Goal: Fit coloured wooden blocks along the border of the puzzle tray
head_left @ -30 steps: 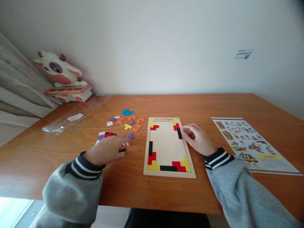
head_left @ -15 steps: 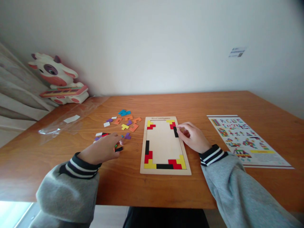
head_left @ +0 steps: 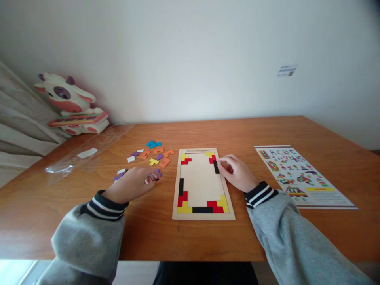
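The brown wooden table is occupied at the left by a cow-shaped toy keyboard and a transparent plastic bag, and at the right by a printed picture sheet. The wooden puzzle board is placed between the two hands, its edges partly lined with yellow, red and black pieces.

By the right hand, thumb and forefinger are brought close together at the board's right rim, beside a black straight piece; whether this piece is touched cannot be told. The fingers of the left hand are curled over the loose puzzle pieces. A dark piece end is seen at their tips, but it cannot be told whether it is pinched.

On the board's top rim, "Intelligence" can be read with difficulty; the sheet's text and the wall label are printed too small for reading.
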Tool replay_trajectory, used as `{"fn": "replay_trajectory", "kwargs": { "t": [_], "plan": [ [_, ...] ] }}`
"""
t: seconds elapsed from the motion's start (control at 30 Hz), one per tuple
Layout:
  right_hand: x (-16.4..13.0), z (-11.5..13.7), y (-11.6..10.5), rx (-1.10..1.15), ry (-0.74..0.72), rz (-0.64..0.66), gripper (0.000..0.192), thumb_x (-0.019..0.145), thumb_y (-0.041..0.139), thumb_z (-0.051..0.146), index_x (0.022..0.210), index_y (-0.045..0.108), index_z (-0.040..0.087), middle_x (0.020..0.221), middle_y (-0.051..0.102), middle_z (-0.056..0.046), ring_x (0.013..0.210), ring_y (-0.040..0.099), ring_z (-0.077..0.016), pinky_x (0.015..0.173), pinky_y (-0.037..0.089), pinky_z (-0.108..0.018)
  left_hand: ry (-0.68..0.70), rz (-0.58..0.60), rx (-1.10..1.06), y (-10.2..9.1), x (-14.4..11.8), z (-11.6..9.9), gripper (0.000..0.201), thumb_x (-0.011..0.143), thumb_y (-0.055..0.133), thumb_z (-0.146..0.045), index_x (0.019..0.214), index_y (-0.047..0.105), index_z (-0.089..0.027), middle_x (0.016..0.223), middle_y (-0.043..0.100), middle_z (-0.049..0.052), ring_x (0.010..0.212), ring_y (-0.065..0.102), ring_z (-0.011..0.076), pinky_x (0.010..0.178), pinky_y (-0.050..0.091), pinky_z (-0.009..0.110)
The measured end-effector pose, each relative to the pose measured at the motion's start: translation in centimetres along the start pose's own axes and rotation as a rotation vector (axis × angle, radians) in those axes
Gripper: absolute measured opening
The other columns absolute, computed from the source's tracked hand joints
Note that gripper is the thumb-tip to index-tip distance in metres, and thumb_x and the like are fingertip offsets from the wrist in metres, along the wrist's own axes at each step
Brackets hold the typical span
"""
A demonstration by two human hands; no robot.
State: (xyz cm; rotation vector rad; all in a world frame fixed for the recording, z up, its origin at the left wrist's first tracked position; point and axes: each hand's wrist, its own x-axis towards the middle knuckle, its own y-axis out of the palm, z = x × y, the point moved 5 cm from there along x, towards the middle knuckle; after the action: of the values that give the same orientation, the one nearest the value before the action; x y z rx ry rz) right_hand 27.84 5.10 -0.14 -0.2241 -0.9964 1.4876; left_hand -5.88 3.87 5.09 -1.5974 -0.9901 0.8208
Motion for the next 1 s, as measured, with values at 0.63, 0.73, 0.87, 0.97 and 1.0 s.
{"fn": "replay_trajectory", "kwargs": {
  "t": [0.63, 0.73, 0.87, 0.97, 1.0],
  "plan": [
    [0.1, 0.8, -0.8, -0.037, -0.027, -0.080, 0.017, 0.095, 0.054, 0.034, 0.100, 0.065, 0.021, 0.097, 0.068, -0.007, 0.069, 0.061, -0.0174, 0.068, 0.053, -0.034, 0.067, -0.482, -0.578, 4.7, 5.1, -4.8, 0.028, 0.094, 0.052, -0.029, 0.111, 0.073, -0.019, 0.107, 0.068, 0.008, 0.087, 0.067, 0.0160, 0.078, 0.058, 0.029],
    [0.2, 1.7, -0.7, -0.034, -0.039, -0.067, 0.016, 0.095, 0.054, 0.032, 0.100, 0.065, 0.021, 0.098, 0.068, -0.007, 0.069, 0.061, -0.0171, 0.068, 0.053, -0.034, 0.116, -0.505, -0.439, 4.8, 4.8, -5.1, 0.026, 0.093, 0.054, -0.024, 0.109, 0.074, -0.021, 0.102, 0.069, 0.006, 0.088, 0.067, 0.0170, 0.083, 0.056, 0.030],
    [1.3, 2.9, -1.0, -0.060, -0.072, -0.073, 0.015, 0.095, 0.053, 0.030, 0.099, 0.065, 0.021, 0.096, 0.068, -0.007, 0.072, 0.061, -0.0172, 0.070, 0.052, -0.034, 0.147, -0.556, -0.363, 4.7, 4.8, -5.0, 0.019, 0.092, 0.058, -0.025, 0.099, 0.075, -0.020, 0.095, 0.071, 0.005, 0.088, 0.067, 0.0182, 0.082, 0.054, 0.030],
    [3.0, 3.4, -1.3, -0.070, -0.082, -0.102, 0.015, 0.094, 0.054, 0.030, 0.097, 0.065, 0.021, 0.094, 0.068, -0.007, 0.073, 0.061, -0.0176, 0.070, 0.051, -0.034, 0.155, -0.552, -0.352, 4.9, 4.8, -5.0, 0.018, 0.092, 0.059, -0.025, 0.092, 0.075, -0.020, 0.091, 0.070, 0.005, 0.084, 0.066, 0.0176, 0.077, 0.054, 0.029],
    [3.5, 3.4, -1.3, -0.061, -0.076, -0.121, 0.015, 0.094, 0.054, 0.031, 0.097, 0.065, 0.021, 0.094, 0.069, -0.007, 0.072, 0.061, -0.0175, 0.070, 0.051, -0.034, 0.152, -0.545, -0.354, 4.9, 4.8, -4.9, 0.018, 0.092, 0.058, -0.025, 0.091, 0.075, -0.020, 0.090, 0.070, 0.005, 0.082, 0.065, 0.0171, 0.076, 0.054, 0.029]
  ]
}}
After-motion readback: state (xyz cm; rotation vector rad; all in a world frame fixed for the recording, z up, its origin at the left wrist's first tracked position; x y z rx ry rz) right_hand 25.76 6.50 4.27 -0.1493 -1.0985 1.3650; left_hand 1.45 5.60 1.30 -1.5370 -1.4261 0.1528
